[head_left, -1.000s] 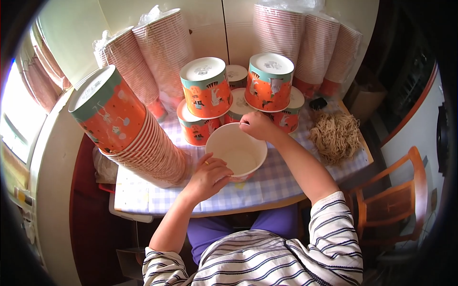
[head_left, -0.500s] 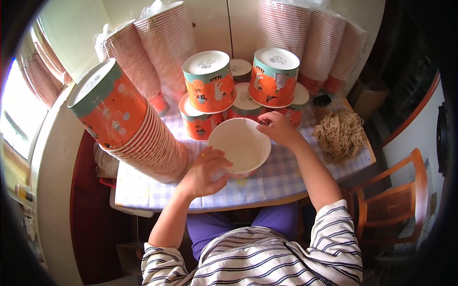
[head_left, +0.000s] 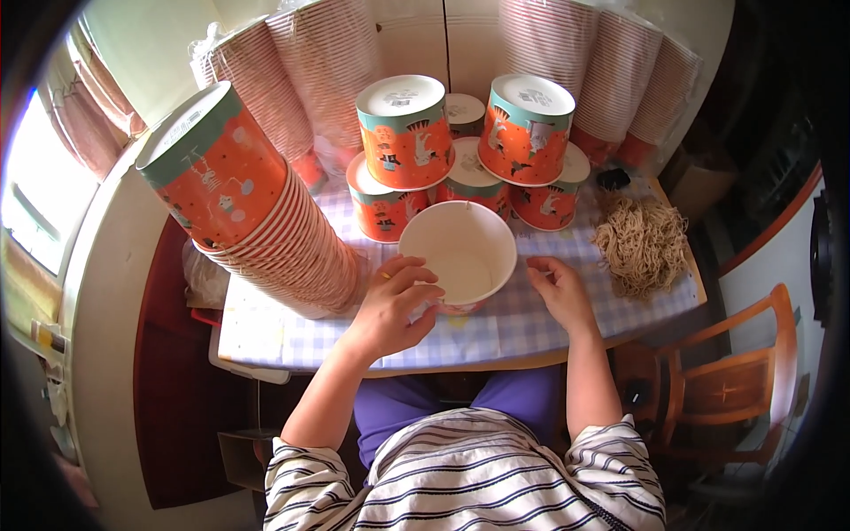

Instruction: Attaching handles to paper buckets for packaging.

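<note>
A white-lined paper bucket (head_left: 460,252) stands mouth up near the middle of the table, with a short bit of string at its far rim. My left hand (head_left: 398,305) is at its near left side, fingers curled over the rim and thumb outside, closed on it. Just right of the bucket, apart from it, my right hand (head_left: 560,290) is open with bent fingers and nothing visible in it. Further right lies a tangled heap of tan strings (head_left: 642,246).
Behind the bucket, orange and green buckets (head_left: 405,133) are piled upside down. A tall leaning stack of nested buckets (head_left: 257,221) stands at left. Plastic-wrapped bucket stacks (head_left: 549,44) line the wall. A checked cloth (head_left: 283,332) covers the table; a wooden chair (head_left: 726,389) is at right.
My right hand has left the bucket's far right rim and come down toward me and to the right. My left hand stays at the bucket. The whole view has shifted slightly.
</note>
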